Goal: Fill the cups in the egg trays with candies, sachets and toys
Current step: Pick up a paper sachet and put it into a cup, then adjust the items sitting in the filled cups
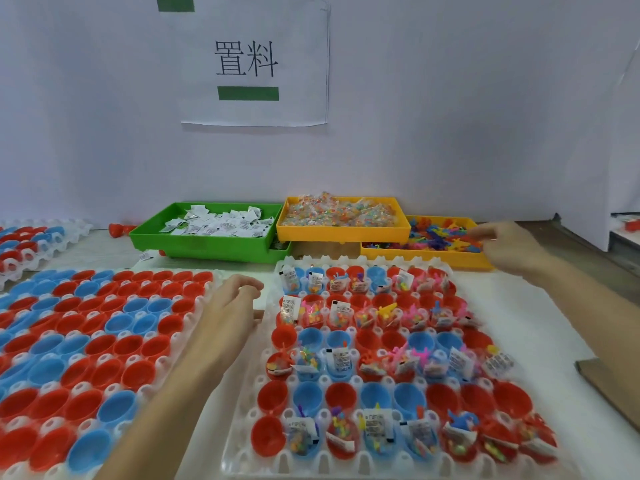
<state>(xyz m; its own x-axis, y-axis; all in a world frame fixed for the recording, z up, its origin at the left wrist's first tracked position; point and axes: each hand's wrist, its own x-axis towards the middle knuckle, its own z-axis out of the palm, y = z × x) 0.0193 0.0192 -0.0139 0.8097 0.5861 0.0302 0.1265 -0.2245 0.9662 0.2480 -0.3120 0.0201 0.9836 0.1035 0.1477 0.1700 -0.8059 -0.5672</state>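
A clear plastic egg tray (360, 460) sits on the white desk (540, 306) in front of the person, and it is full of little red and blue plastic cups (306, 398). Some rows of cups already hold small candy bags, white paper sachets and bright toys, and the rows between them hold nothing. The right hand (509, 249) is up over the far yellow plastic bin of small colourful plastic toys (440, 237), well behind the tray. Its fingers are bent and close together at the tips, but it is blurry, so I cannot tell if it has hold of a toy. The left hand (230, 306) is just beside the left edge of the tray, between it and a second clear egg tray of red and blue cups (86, 341) on the left. Its fingers are loosely curled and it holds nothing. Behind the trays is a green plastic bin of white paper sachets (214, 225), and next to it a yellow plastic bin of candies in clear bags (337, 213). A white paper sign with black writing (254, 60) hangs on the wall behind.
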